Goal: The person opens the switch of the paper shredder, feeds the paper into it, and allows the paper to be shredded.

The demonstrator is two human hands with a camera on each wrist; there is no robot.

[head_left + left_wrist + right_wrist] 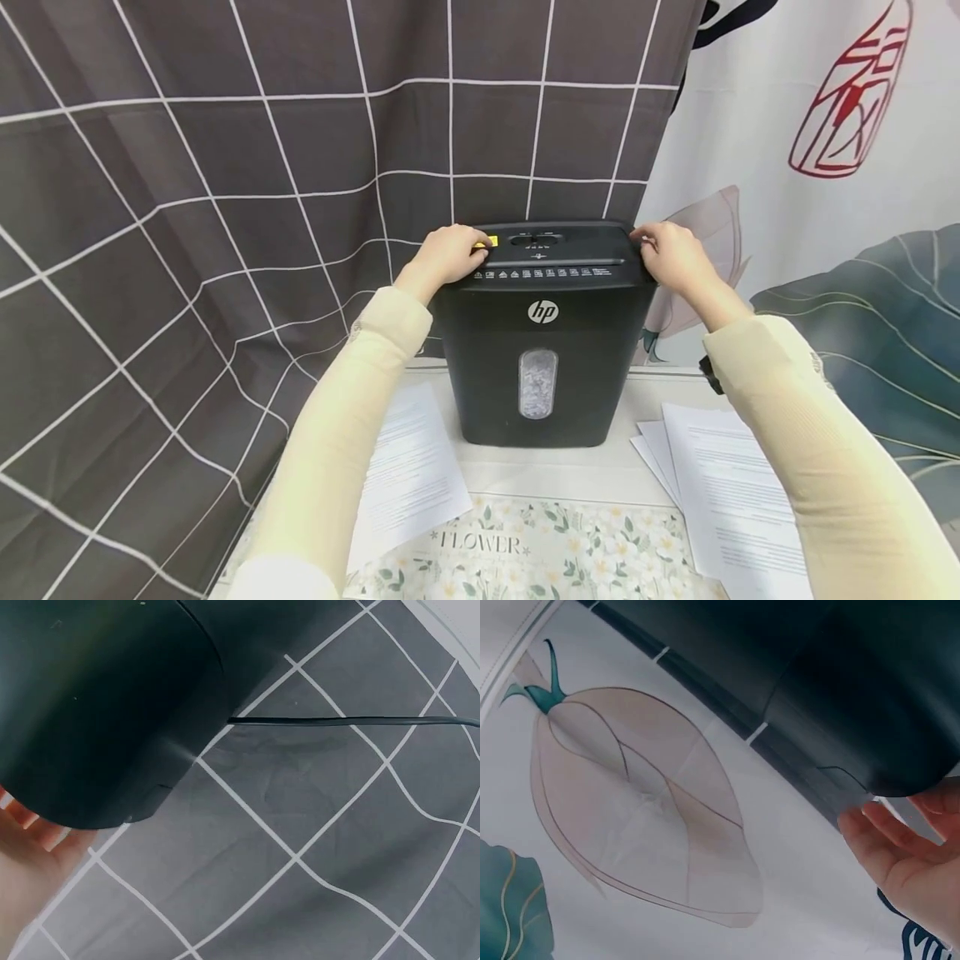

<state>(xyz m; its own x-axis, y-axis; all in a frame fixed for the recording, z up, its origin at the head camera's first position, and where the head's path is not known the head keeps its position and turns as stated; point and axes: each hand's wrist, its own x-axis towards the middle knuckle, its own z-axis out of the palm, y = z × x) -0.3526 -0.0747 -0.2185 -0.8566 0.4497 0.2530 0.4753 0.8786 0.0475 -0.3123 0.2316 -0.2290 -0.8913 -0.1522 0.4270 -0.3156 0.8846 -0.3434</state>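
A black HP paper shredder (480, 367) stands upright on the table, with shredded paper visible behind its small front window (537, 383). My left hand (450, 254) grips the top left corner of the shredder, near a yellow label. On the opposite side, my right hand (675, 254) holds the top right corner with bent fingers. From the left wrist view, the left hand (37, 855) curls at the shredder's rim (105, 735). The right wrist view shows the right hand (907, 847) at the other end's rim; some fingertips are hidden there.
Printed sheets (408, 475) lie left of the shredder, and more printed sheets (742, 492) lie to its right. A flowered mat (555, 542) covers the table's front. Behind hangs a dark checked curtain (405, 125). A black cord (337, 721) runs from the shredder's back.
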